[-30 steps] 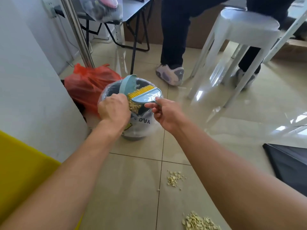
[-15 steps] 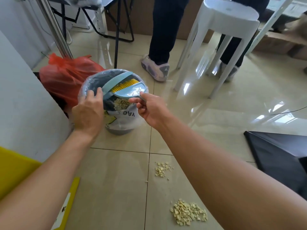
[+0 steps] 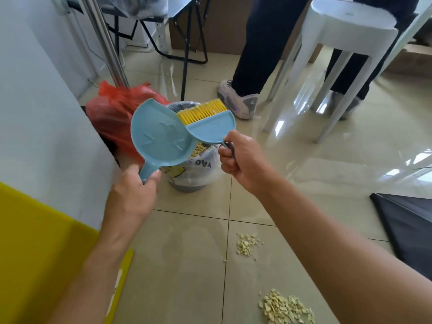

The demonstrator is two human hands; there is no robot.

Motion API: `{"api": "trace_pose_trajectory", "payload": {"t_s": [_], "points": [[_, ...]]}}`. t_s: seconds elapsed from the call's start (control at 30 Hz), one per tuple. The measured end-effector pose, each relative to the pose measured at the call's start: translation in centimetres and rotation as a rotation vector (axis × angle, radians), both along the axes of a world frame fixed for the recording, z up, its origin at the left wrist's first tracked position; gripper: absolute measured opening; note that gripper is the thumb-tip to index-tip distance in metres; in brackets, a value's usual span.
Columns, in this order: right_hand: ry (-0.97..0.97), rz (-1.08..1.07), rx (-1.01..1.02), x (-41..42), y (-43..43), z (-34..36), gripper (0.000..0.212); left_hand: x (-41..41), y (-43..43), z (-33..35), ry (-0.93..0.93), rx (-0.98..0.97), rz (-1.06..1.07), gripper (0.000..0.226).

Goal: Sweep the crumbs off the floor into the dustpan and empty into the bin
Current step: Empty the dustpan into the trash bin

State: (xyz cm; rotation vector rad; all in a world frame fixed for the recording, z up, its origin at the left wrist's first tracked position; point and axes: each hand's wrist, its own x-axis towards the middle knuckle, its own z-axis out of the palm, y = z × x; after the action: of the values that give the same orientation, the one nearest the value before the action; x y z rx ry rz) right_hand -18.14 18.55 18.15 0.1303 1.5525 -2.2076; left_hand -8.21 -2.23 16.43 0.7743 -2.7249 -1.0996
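Observation:
My left hand (image 3: 134, 192) grips the handle of a light blue dustpan (image 3: 159, 136), held up with its underside facing me in front of the bin (image 3: 194, 174). My right hand (image 3: 240, 157) is closed on the handle of a blue brush with yellow bristles (image 3: 205, 121), which overlaps the dustpan's right edge above the bin. The bin is lined with a clear plastic bag and pale crumbs show inside it. Two patches of pale crumbs lie on the tiled floor: a small one (image 3: 246, 245) and a bigger one (image 3: 286, 308) near the bottom edge.
A red plastic bag (image 3: 112, 118) lies left of the bin against a white wall (image 3: 39, 108). A yellow panel (image 3: 35, 253) fills the lower left. A person's legs and shoe (image 3: 238, 104) and a white stool (image 3: 339, 50) stand behind. A black sheet (image 3: 409, 228) lies at right.
The dustpan has been lifted out of the bin and turned so its underside faces me. The brush has risen with it. My left hand now holds the handle lower and nearer.

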Motion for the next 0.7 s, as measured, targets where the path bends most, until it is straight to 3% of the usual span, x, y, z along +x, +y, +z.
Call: {"api": "trace_pose_trajectory", "payload": {"t_s": [0.07,0.1,0.23,0.37,0.53,0.63,0.7], "points": [[0.040,0.011,0.069,0.6,0.5,-0.1,0.009,1.1,-0.5,-0.2,-0.070,0.271,-0.017,0.035],[0.042,0.014,0.087,1.0,0.7,-0.2,0.008,1.5,-0.6,-0.4,-0.090,0.318,-0.022,0.036],[0.042,-0.063,0.083,2.7,2.4,-1.0,0.003,2.7,-0.8,-1.6,-0.089,0.308,-0.030,0.042],[0.071,-0.232,0.179,5.1,8.0,-3.0,0.010,3.6,-0.3,-2.1,-0.088,0.485,-0.119,0.030],[0.119,-0.192,0.820,9.2,15.7,-8.0,0.022,7.6,1.6,-3.0,-0.146,0.477,-0.312,0.020],[0.335,0.030,1.354,10.7,18.1,-11.0,0.026,10.9,2.6,-4.4,-0.233,0.545,-0.321,0.016],[0.432,0.136,1.519,10.7,18.1,-12.7,0.029,12.8,3.2,-6.0,-0.323,0.524,-0.307,0.010]]}}
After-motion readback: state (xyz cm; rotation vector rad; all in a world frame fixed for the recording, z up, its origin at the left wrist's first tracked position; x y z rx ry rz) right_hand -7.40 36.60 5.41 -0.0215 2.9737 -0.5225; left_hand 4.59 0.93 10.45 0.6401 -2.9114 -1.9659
